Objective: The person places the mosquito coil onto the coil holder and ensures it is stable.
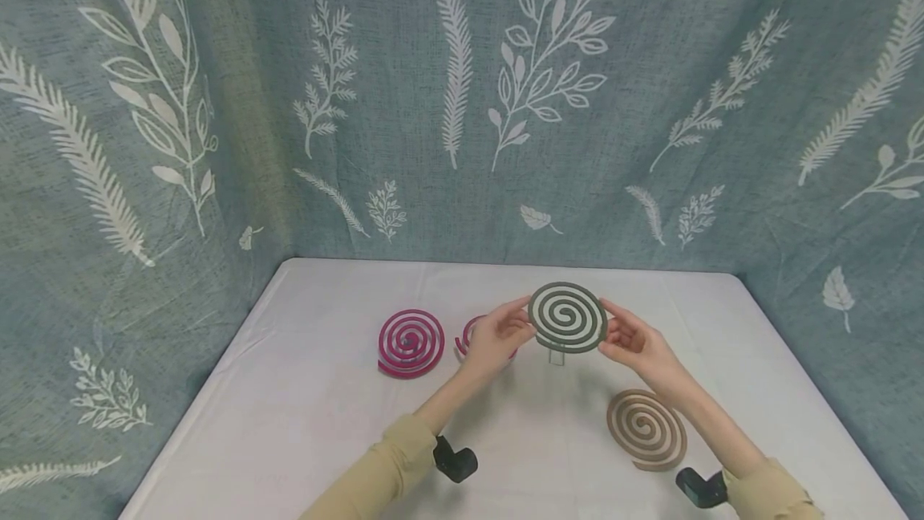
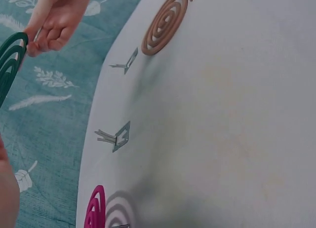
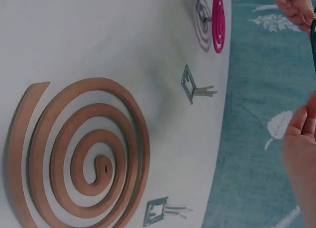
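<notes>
A dark green mosquito coil [image 1: 567, 317] is held up above the table, between both hands. My left hand [image 1: 500, 335] pinches its left edge with thumb and fingers. The opposite edge is gripped by my right hand [image 1: 642, 347]. Below the green coil stands a small metal coil stand [image 2: 121, 136] with upright prongs. A brown coil [image 1: 646, 430] lies flat on the table under the right forearm. One magenta coil [image 1: 411, 343] is at the left; a second magenta coil [image 3: 218, 23], raised on a stand, is partly hidden behind the left hand in the head view.
Another metal stand [image 3: 157, 211] is beside the brown coil, hidden by the right hand in the head view. A white cloth covers the table [image 1: 289, 424]. Blue-green leaf-patterned curtain [image 1: 404, 103] surrounds its back and sides.
</notes>
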{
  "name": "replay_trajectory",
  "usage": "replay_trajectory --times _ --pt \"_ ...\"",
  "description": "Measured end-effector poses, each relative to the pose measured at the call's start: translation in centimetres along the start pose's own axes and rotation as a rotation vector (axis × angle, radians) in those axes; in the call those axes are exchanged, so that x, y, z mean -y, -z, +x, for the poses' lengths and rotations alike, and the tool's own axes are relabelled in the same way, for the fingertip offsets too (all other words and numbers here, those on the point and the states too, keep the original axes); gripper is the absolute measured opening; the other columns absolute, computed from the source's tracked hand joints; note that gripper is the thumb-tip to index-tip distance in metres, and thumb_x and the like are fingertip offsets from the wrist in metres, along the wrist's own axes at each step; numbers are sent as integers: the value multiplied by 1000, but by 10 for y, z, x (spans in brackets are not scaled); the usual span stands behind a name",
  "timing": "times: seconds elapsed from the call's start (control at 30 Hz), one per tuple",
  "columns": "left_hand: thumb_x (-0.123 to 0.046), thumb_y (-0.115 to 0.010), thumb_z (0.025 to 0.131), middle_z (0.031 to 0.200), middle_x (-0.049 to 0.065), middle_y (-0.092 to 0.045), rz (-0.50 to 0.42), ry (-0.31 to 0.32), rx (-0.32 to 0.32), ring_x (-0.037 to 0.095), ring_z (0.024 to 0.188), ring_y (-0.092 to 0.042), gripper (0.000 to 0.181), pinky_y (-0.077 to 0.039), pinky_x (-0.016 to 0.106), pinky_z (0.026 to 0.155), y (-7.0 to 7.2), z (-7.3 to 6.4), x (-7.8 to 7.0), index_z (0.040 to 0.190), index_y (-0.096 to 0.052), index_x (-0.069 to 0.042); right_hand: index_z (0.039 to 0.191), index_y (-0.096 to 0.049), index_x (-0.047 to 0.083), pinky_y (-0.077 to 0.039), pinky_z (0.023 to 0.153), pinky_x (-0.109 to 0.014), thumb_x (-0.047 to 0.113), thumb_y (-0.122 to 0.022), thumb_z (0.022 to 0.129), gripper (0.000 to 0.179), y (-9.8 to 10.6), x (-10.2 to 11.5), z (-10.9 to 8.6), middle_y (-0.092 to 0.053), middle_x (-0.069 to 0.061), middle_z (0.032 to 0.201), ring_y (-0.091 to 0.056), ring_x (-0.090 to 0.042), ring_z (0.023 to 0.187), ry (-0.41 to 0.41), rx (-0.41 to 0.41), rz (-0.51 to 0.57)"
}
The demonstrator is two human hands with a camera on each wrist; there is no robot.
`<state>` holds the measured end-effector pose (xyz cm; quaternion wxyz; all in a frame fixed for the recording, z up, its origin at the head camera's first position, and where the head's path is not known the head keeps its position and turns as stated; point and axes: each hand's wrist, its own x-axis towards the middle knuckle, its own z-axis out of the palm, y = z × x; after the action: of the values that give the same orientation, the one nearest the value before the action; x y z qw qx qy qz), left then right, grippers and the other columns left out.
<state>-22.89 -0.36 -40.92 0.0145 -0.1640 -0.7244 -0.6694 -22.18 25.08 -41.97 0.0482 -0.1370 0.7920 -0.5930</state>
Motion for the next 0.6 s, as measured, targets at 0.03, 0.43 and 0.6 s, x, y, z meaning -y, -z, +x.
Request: replay_trajectory --times 0.03,0.43,0.6 --pt "3 -65 84 102 26 -64 -1 5 -6 26 94 -63 44 -53 23 85 -1 0 1 127 -55 6 148 -27 1 -51 80 -14 11 -64 90 70 0 -2 1 -54 9 102 -56 0 92 8 3 9" --pt "3 -65 83 102 24 -64 81 -42 -88 38 92 -62 45 -45 15 72 -20 2 30 127 -54 6 145 -29 -5 -50 78 -13 10 -62 91 65 -2 -25 5 -58 17 99 -57 1 90 -34 -39 44" --pt "0 -66 83 104 22 -65 81 -37 -105 33 91 -62 47 -49 17 73 -28 4 60 128 -53 4 144 -31 -5 -50 77 -14 7 -62 90 64 -3 -36 4 -59 15 100 -58 0 89 -54 -34 25"
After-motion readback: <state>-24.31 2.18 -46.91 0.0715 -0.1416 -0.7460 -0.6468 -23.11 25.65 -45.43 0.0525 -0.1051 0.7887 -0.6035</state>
